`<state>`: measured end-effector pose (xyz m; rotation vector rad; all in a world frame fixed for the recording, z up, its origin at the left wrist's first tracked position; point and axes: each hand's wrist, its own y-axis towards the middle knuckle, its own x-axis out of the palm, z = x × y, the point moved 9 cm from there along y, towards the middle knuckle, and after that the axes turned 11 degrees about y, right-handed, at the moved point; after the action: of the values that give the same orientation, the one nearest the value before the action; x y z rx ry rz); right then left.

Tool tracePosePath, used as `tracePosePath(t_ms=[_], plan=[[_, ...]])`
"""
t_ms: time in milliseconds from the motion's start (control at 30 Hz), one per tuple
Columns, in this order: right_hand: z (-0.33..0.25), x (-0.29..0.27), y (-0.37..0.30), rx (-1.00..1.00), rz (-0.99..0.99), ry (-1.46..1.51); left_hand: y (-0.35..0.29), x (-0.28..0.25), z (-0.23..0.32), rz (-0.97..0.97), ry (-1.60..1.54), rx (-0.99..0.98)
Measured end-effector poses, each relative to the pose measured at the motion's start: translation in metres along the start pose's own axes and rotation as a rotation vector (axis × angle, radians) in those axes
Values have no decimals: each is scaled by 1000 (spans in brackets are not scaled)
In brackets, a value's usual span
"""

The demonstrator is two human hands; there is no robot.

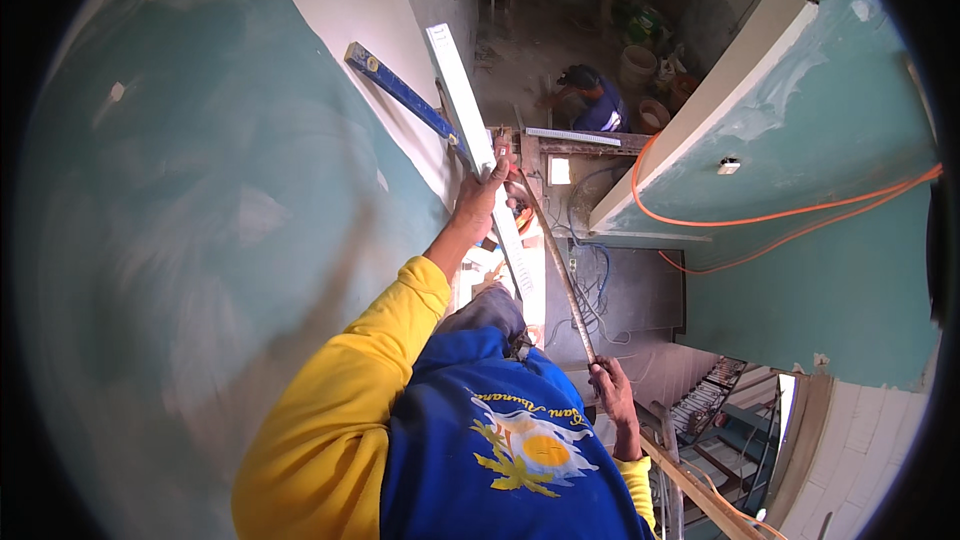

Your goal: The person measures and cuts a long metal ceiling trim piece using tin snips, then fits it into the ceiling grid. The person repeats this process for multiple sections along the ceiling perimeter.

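Left arm (365,365) stretched forward, left grip (480,198) curled closed — right grip (614,395) nearer the body, also closed

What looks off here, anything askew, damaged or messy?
Mostly cable mess: the blue cable and others lie in loose, tangled loops over the dark surface, not coiled. The orange cord sags in an untidy loop across the right-hand green wall. No obvious damage to either that I can see.
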<state>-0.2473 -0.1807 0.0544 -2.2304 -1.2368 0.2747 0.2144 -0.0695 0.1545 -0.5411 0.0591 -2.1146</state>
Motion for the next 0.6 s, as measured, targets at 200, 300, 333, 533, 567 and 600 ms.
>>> tracePosePath(t_ms=[200, 300, 333, 533, 567, 600], plan=[[-80, 39, 6, -97, 52, 101, -11, 39, -28, -53, -169, -41], [-116, 64, 19, -96, 57, 44, -21, 56, -45, -47, -188, -84], [-129, 73, 23, -110, 51, 34, -24, 61, -48, -45, -191, -97], [-166, 107, 46, -142, -27, -70, -28, 61, -67, -23, -91, -62], [-166, 108, 48, -145, -25, -55, -25, 61, -65, 1, -93, -26], [-163, 107, 47, -142, -14, -38, -26, 62, -61, 16, -103, -6]])
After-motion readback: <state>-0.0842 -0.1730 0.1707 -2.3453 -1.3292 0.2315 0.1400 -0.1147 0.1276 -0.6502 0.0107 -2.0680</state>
